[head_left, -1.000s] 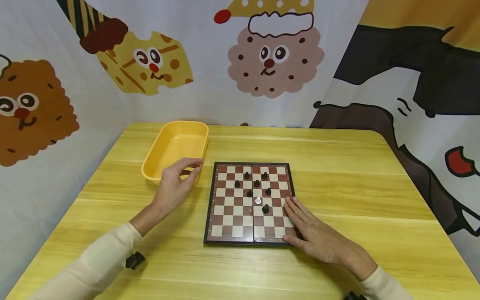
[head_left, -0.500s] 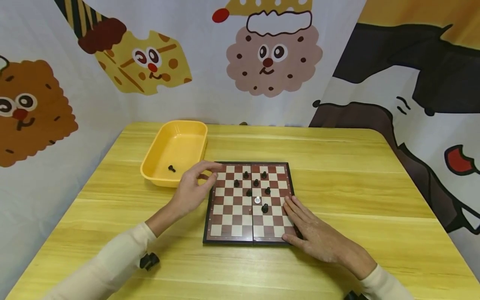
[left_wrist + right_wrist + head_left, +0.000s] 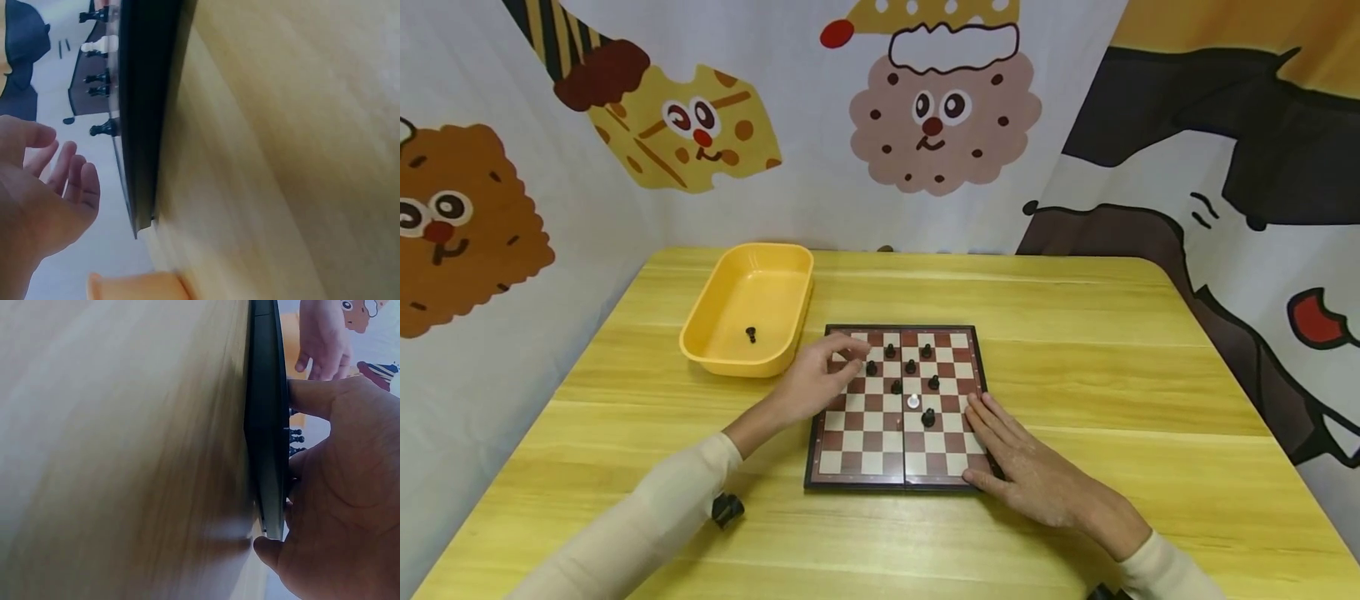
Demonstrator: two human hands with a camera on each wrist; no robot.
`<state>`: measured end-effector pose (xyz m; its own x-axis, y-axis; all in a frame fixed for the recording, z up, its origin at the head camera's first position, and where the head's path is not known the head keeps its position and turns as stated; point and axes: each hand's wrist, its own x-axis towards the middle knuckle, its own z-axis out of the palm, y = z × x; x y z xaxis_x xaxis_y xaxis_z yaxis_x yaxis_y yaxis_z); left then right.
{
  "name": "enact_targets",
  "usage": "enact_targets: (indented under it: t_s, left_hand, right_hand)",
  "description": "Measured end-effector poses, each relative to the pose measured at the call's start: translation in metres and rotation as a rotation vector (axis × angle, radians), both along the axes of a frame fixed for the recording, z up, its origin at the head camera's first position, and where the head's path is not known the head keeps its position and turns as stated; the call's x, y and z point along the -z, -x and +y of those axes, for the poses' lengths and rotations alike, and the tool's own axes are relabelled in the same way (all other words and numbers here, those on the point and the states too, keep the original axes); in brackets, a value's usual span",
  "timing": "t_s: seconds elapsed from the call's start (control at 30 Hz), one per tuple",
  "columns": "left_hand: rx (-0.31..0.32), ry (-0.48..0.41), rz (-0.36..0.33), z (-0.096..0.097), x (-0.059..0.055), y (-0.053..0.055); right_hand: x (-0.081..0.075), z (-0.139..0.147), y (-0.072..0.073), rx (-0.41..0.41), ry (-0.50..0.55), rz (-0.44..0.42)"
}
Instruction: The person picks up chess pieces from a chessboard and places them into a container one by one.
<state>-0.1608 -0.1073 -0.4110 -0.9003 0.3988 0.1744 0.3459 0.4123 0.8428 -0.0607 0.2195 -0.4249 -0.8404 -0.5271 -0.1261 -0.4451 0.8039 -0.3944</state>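
Note:
In the head view, a brown-and-cream chessboard lies on the table. Several black pawns stand on it, one of them closest to my left fingertips. A single white chess piece stands among them, with a black pawn just in front. My left hand hovers over the board's left edge, fingers loosely bent, apart from the pawns; the left wrist view also shows this hand holding nothing. My right hand rests along the board's right edge, fingers straight. The right wrist view shows its thumb touching the board.
A yellow tray stands behind and left of the board, with one small black chess piece lying in it. Everything is on a wooden table. A curtain with cartoon prints hangs behind the table.
My left hand has moved right from the tray to above the board's left side. A black piece now shows in the tray, having shifted slightly there. My right hand stays put.

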Motion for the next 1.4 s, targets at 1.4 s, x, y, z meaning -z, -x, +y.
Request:
enact_targets:
  t_s: [1.4]
  left_hand:
    - [-0.059,0.199,0.035,0.016,0.008,0.018]
  right_hand:
    - [-0.002,-0.002,0.001,0.020,0.039,-0.040]
